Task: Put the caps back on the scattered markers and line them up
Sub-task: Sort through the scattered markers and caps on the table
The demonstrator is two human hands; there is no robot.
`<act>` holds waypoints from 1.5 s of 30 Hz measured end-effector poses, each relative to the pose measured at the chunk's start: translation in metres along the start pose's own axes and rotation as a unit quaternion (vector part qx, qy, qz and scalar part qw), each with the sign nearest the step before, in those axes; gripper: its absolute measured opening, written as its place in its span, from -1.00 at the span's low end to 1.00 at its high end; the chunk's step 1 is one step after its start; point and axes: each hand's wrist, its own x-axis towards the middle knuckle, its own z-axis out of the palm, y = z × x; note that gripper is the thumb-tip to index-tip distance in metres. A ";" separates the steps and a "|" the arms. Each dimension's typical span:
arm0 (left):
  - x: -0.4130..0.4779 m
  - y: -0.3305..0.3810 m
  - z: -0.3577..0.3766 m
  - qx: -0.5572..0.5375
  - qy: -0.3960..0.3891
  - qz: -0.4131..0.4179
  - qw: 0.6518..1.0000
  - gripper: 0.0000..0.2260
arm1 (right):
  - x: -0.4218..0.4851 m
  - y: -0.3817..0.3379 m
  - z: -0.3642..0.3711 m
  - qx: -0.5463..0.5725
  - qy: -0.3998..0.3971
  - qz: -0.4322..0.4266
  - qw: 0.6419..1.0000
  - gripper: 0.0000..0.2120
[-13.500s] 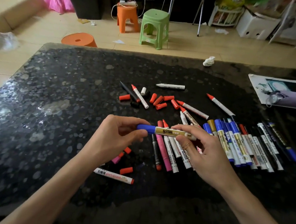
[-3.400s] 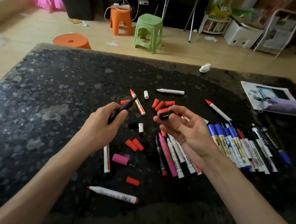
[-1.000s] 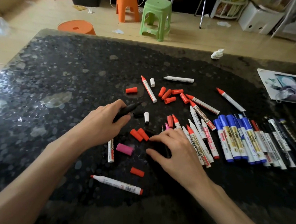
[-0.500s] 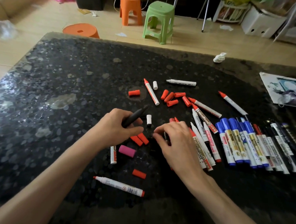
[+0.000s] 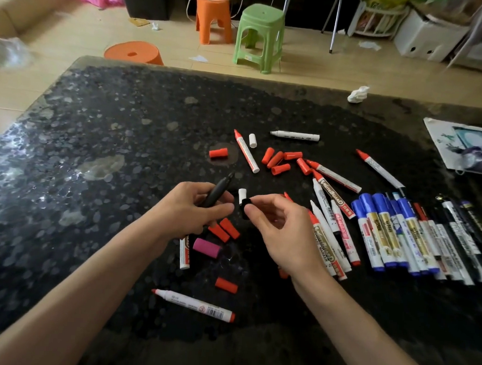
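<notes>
Now, in the head view, a small black plastic cap (image 5: 245,203) is seen pinched between thumb and forefinger of the right hand (image 5: 277,231), which half a second ago was lowered among the markers on the speckled black stone table (image 5: 96,134). The slim black uncapped marker (image 5: 218,192) is gripped in the curled fingers of the left hand (image 5: 187,211), tip raised. Cap and marker are held near each other, not yet joined. Capping is judged next, then placement beside the row of blue-capped markers (image 5: 383,233).
</notes>
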 end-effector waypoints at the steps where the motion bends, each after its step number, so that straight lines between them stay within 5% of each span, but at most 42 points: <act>1: -0.002 0.001 0.001 -0.014 -0.012 -0.002 1.000 -0.92 | -0.002 -0.004 0.002 0.042 -0.001 0.009 0.999 -0.85; 5: -0.008 0.005 0.001 -0.071 -0.021 -0.001 0.997 -0.90 | -0.009 -0.013 0.008 0.151 -0.004 0.044 0.988 -0.83; 11: -0.011 0.011 0.003 -0.109 -0.020 -0.034 0.993 -0.84 | -0.011 -0.012 0.000 0.145 -0.021 0.048 0.988 -0.79; 16: -0.007 0.010 -0.022 -0.088 0.159 0.019 0.983 -0.91 | 0.021 0.002 0.004 -0.175 -0.008 -0.096 0.980 -0.70; 19: -0.005 0.007 -0.032 -0.085 0.176 0.027 0.980 -0.91 | 0.052 0.011 0.023 -0.304 -0.009 -0.199 0.932 -0.65; 23: -0.003 0.007 -0.033 -0.074 0.172 0.029 0.982 -0.92 | 0.073 0.016 0.048 -0.369 -0.006 -0.243 0.897 -0.83; 26: -0.003 0.006 -0.035 -0.067 0.172 0.031 0.982 -0.94 | 0.068 0.007 0.042 -0.308 0.002 -0.252 0.917 -0.83; 29: -0.006 0.009 -0.033 -0.071 0.159 0.039 0.984 -0.93 | 0.050 -0.007 0.022 -0.095 -0.051 -0.158 0.982 -0.81; 33: -0.011 0.015 -0.021 -0.101 0.080 0.066 0.989 -0.89 | 0.015 -0.024 -0.010 0.073 -0.067 -0.071 0.993 -0.82; 38: -0.013 0.016 -0.005 0.078 0.007 0.221 0.972 -0.86 | -0.010 -0.027 -0.051 0.074 -0.029 -0.035 0.996 -0.74; 45: -0.009 0.011 0.007 0.173 0.000 0.286 0.943 -0.86 | -0.015 -0.026 -0.071 0.036 0.032 -0.074 0.996 -0.79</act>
